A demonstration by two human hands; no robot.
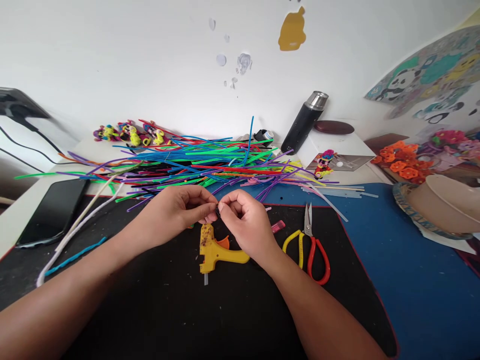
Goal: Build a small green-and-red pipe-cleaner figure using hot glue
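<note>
Over the black mat [180,320], my left hand [176,210] and my right hand [249,222] meet fingertip to fingertip. Both are closed in a pinch on a small black piece [218,212], mostly hidden by the fingers; its kind cannot be made out. Just below them lies a yellow hot glue gun [213,252] with an orange trigger and a glue stick poking out of its back end. Scissors [308,225] with one yellow and one red handle rest to the right of my right hand, blades pointing away. A pink object [278,226] lies between that hand and the scissors.
Behind the hands spreads a heap of coloured pipe cleaners [210,162]. A phone [52,212] and a twisted blue pipe cleaner [77,256] lie left. A black flask [303,122], a small pipe-cleaner figure [324,164] and a hat-shaped item [442,207] stand right.
</note>
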